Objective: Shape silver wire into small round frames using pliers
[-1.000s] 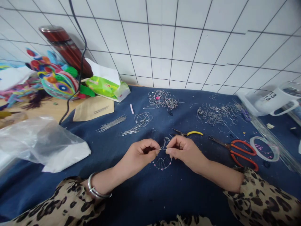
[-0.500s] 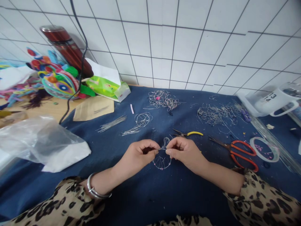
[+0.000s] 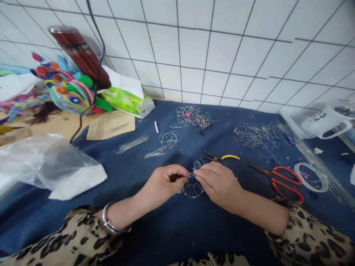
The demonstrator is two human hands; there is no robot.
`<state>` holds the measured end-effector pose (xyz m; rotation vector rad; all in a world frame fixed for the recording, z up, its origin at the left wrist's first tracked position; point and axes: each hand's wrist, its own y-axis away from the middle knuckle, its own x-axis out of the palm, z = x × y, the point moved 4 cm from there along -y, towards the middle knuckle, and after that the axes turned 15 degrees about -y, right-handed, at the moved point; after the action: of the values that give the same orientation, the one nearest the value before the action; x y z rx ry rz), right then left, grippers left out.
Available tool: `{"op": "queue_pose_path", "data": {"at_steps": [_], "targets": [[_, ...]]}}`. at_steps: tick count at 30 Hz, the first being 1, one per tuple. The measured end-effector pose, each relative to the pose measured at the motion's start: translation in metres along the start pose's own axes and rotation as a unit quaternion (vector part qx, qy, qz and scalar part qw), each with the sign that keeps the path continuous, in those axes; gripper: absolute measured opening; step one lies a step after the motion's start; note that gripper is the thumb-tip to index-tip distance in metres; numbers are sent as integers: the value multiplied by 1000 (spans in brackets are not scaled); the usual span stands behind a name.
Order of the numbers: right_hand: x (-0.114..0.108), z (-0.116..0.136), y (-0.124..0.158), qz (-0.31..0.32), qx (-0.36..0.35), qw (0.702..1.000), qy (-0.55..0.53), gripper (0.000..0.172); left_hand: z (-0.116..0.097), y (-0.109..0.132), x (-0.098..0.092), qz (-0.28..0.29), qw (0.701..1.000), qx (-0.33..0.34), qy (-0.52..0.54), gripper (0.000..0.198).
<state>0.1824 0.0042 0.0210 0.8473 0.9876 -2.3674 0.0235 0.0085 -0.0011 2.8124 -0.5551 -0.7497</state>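
Note:
Between my two hands is a small silvery wire ornament (image 3: 193,190), with a rounded lower frame carrying tiny pink beads and a looped wire top. My left hand (image 3: 166,181) pinches its narrow middle between thumb and forefinger. From the other side, my right hand (image 3: 217,183) closes its fingers on the same middle part and covers some of it. Just beyond the right hand lie pliers (image 3: 229,157) with yellow handles. Orange-handled scissors (image 3: 285,179) rest farther right. A round wire frame (image 3: 170,140) lies beyond my left hand.
Cut wires (image 3: 133,143) lie left of centre. Tangled wire heaps (image 3: 256,133) sit toward the back. A shallow round dish (image 3: 324,184) with pink beads and a white mug (image 3: 327,122) stand at right. A plastic bag (image 3: 55,159) and a red flask (image 3: 80,55) are at left.
My right hand has turned, its fingers now drawn together over the ornament's middle. The ornament has tilted slightly. My left hand keeps its pinch.

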Motion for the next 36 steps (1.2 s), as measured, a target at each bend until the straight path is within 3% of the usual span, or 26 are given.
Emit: {"op": "queue_pose_path", "data": {"at_steps": [11, 26, 36], "targets": [[6, 7, 5, 43, -83, 988, 122, 23, 1, -1, -2, 22, 998, -38, 47, 8], [6, 20, 6, 97, -184, 948, 240, 27, 6, -2, -2, 26, 997, -50, 54, 11], [6, 19, 4, 94, -158, 964, 195, 25, 7, -2, -1, 27, 997, -45, 59, 12]]}}
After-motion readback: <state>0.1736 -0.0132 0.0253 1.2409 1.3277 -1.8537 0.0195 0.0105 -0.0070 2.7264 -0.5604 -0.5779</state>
